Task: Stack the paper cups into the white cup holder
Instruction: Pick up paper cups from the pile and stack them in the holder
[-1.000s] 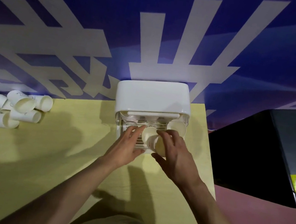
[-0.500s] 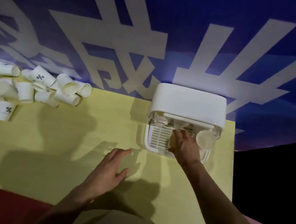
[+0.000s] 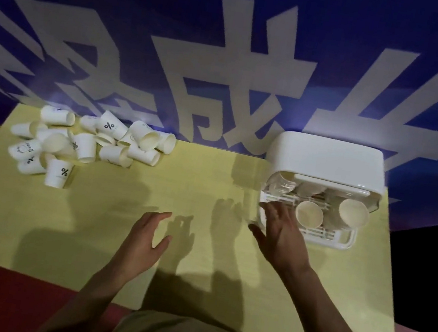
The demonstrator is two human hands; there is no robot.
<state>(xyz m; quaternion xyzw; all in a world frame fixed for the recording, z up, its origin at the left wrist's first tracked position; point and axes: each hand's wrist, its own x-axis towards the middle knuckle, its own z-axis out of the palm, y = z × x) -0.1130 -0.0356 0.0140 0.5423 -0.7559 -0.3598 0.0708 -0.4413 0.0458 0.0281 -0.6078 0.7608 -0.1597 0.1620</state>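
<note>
The white cup holder [image 3: 327, 160] stands at the table's far right, its slatted tray [image 3: 324, 237] pulled out toward me. Two cup stacks lie in the tray with their mouths facing me: a middle stack [image 3: 309, 214] and a right stack [image 3: 353, 214]. More cups show under the lid at the left. My right hand [image 3: 281, 236] hovers with spread fingers at the tray's left front corner, holding nothing. My left hand [image 3: 143, 237] is open above the yellow table [image 3: 89, 217], empty. A pile of loose paper cups [image 3: 86, 145] lies at the far left.
A blue banner with large white characters [image 3: 227, 66] hangs right behind the table. Red floor shows at the left and front edges. A dark surface [image 3: 430, 271] borders the table on the right.
My right hand has let go of the middle stack and drawn back to the tray's left corner. My left hand stays over the table. The view has turned left, showing more of the cup pile.
</note>
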